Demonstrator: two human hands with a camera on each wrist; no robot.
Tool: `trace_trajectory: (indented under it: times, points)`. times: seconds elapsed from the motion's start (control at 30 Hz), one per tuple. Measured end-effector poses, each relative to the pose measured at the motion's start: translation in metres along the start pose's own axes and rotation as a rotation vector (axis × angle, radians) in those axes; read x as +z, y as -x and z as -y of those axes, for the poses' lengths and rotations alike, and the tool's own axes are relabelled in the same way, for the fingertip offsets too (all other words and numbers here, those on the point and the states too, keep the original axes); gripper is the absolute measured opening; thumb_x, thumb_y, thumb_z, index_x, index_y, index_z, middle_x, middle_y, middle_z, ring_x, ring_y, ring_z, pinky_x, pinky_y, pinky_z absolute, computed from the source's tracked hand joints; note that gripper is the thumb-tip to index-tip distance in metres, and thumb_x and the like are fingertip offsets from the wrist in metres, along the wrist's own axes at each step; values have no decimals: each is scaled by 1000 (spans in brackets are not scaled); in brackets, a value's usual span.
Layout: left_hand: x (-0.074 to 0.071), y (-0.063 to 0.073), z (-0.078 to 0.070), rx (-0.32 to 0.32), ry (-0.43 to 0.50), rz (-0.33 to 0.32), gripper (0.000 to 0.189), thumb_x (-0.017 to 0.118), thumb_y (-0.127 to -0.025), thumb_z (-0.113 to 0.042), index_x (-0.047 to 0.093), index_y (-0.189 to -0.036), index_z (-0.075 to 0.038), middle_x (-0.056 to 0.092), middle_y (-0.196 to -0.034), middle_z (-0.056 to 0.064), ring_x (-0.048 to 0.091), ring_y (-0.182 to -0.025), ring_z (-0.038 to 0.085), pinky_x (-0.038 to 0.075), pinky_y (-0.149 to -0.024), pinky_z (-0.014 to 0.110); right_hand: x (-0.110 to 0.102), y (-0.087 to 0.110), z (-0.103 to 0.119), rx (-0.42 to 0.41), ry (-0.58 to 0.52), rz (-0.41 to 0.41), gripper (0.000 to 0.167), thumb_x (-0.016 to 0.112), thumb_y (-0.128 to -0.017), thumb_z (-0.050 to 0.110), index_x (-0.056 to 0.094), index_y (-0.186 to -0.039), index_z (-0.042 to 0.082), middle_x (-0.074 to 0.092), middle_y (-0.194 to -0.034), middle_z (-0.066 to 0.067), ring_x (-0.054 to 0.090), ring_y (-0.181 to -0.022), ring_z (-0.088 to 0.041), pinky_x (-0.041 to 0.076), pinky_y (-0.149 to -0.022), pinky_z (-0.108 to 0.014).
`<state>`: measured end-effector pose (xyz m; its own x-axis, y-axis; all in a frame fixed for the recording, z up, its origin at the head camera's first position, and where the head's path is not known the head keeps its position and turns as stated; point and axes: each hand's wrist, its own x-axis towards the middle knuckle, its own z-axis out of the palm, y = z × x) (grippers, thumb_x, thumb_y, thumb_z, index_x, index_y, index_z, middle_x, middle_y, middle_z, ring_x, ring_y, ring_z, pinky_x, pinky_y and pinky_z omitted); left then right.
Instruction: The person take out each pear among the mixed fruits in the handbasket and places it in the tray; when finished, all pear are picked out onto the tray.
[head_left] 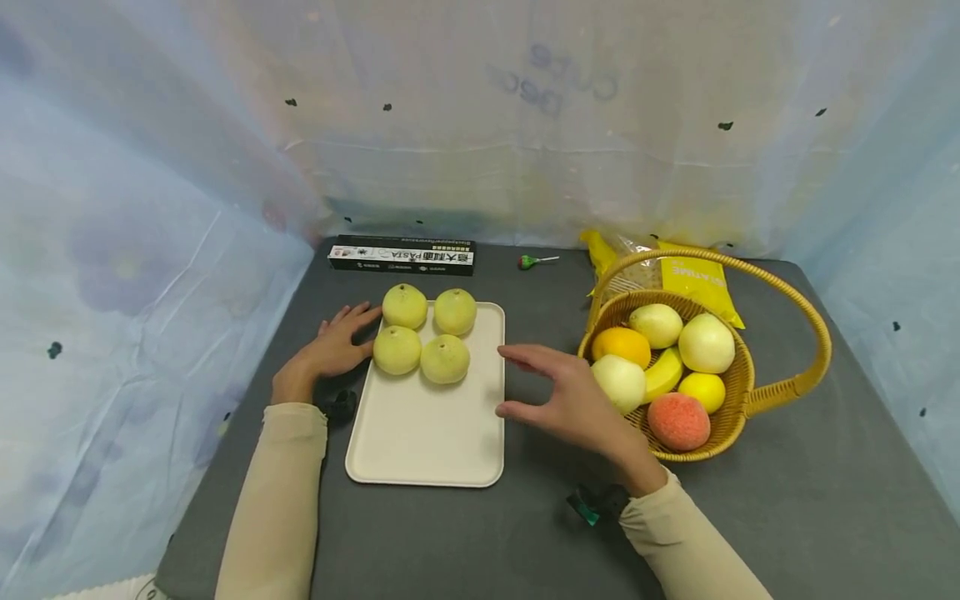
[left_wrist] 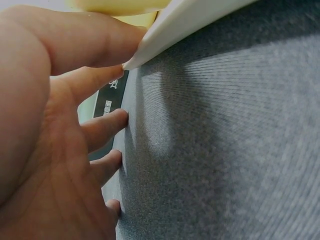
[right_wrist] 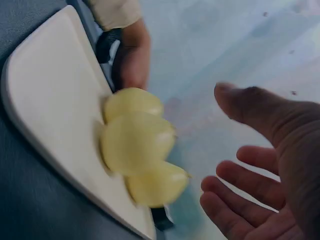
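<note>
Several round yellow-green fruits (head_left: 445,359) sit grouped on the far left part of a white rectangular tray (head_left: 423,442). My left hand (head_left: 333,346) lies at the tray's left edge with its fingers spread. In the left wrist view, its thumb (left_wrist: 100,42) is right at the tray's rim (left_wrist: 185,25), and the other fingertips reach down to the grey cloth. To the right of the tray is my right hand (head_left: 566,396), its thumb and fingers apart and nothing between them. The right wrist view shows that palm (right_wrist: 295,200) facing the fruits (right_wrist: 137,142).
A wicker basket (head_left: 750,375) with a tall handle holds mixed fruit, including a banana (head_left: 664,375) and a peach (head_left: 678,422). Behind it lie yellow packets (head_left: 701,287). At the back are a black pasta box (head_left: 401,256) and a lollipop (head_left: 529,262). Hanging sheets surround the table.
</note>
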<state>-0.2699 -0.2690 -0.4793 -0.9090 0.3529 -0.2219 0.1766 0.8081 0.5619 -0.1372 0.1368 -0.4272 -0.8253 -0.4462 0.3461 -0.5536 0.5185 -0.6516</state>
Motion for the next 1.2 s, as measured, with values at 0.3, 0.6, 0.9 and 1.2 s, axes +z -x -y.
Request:
trace_trajectory:
  times: [0.3,0.6,0.9,1.2]
  points:
    - [0,1,0,-3,-5,-4,73,59,-113,-37,28,-176,-14,10,-183,25,-3,-169,52,-5,-129,79,-61,53,-7,-45,135,-87,79,104,-75,22,71,-147,17,74,-144,1,71,-130,-20,46,-113,-11]
    - [1,0,-1,-11,-16,-6,73,58,-113,-38,28,-176,-15,10,-184,23,-3,-169,51,-6,-130,78,-100,79,-20,-261,318,-85,59,67,-107,54,72,-144,9,74,-140,-9,69,-125,-25,36,-118,-6]
    - [1,0,0,-6,-10,-9,73,58,-113,-37,28,-176,-15,10,-184,24,-3,-169,51,-6,-130,78,-103,82,-35,-398,566,76,55,89,-89,6,71,-141,4,68,-147,-16,63,-132,-36,44,-121,-29]
    - [1,2,1,10,15,-19,76,59,-112,-42,28,-176,-16,10,-183,24,-4,-170,50,-9,-129,79,-95,80,-41,-363,631,143,87,93,-70,-12,66,-150,6,61,-158,-14,56,-145,-35,49,-111,-46]
